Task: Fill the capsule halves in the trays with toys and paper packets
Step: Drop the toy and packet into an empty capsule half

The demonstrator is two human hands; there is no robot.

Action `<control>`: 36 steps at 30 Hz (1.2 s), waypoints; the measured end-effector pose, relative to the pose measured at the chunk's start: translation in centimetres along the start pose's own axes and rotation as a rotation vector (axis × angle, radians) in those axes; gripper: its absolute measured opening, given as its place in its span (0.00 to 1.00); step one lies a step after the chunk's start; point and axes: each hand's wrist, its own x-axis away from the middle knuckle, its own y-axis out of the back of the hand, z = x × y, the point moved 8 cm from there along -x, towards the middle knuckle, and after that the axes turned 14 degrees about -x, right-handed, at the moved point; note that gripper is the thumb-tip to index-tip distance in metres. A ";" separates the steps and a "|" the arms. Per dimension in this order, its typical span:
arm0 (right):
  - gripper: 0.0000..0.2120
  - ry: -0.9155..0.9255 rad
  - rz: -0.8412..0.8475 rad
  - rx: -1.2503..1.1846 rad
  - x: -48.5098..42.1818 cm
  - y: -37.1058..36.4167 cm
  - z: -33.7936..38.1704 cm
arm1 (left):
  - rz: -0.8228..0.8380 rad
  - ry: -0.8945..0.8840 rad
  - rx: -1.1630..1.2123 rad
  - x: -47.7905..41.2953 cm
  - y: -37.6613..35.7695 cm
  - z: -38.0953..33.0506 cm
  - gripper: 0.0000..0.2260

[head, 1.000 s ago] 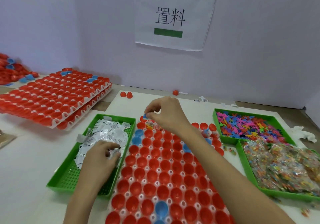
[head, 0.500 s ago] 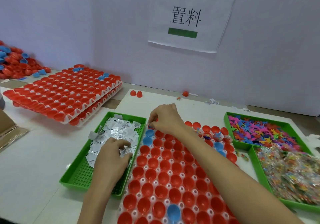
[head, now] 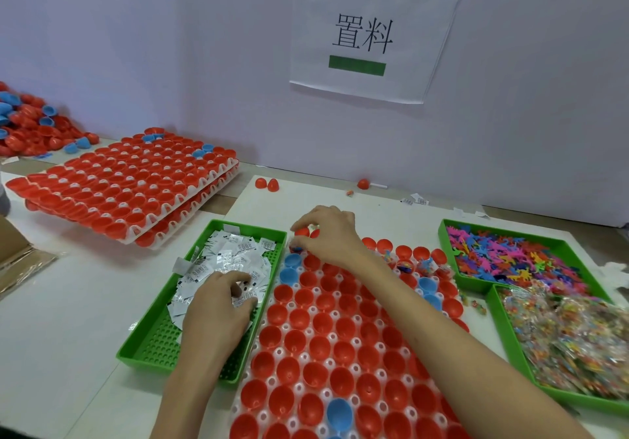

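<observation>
Two hands are working on the table (head: 68,319): the left hand (head: 218,306) is curling its fingers round paper packets (head: 231,258) in the green tray (head: 153,343) (the palm is hiding how many). The right hand (head: 323,234) is pinching its fingertips together at the far left corner of the capsule tray (head: 356,369); whether they are holding anything is too blurred to tell.

Red and blue capsule halves (head: 326,343), green trays (head: 149,346), multicoloured toys (head: 503,258).

Left grip (head: 218,306), right grip (head: 328,234) and both forearms (head: 442,346) are bare.
</observation>
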 end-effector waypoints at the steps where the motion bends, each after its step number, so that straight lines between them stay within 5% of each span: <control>1: 0.10 -0.005 -0.030 -0.067 0.2 0.9 0.0 | 0.002 0.005 0.002 0.0 0.0 0.0 0.11; 6: 0.07 -0.048 -0.342 -0.304 2.3 10.1 -3.4 | 0.029 0.037 0.027 0.1 -0.1 0.1 0.07; 12: 0.07 -0.418 -0.473 -0.106 8.8 19.4 -14.4 | 0.000 0.050 -0.051 0.1 0.0 0.1 0.10; 18: 0.18 -0.739 -0.274 0.234 15.4 21.5 -20.7 | 0.025 0.061 -0.040 0.4 0.3 0.0 0.07; 23: 0.02 -0.662 -0.366 0.248 15.8 21.4 -19.9 | 0.041 0.042 -0.087 0.7 0.6 -0.5 0.05; 36: 0.04 -0.487 -0.692 0.085 16.9 23.4 -19.1 | 0.034 0.054 -0.046 0.8 0.6 -0.4 0.08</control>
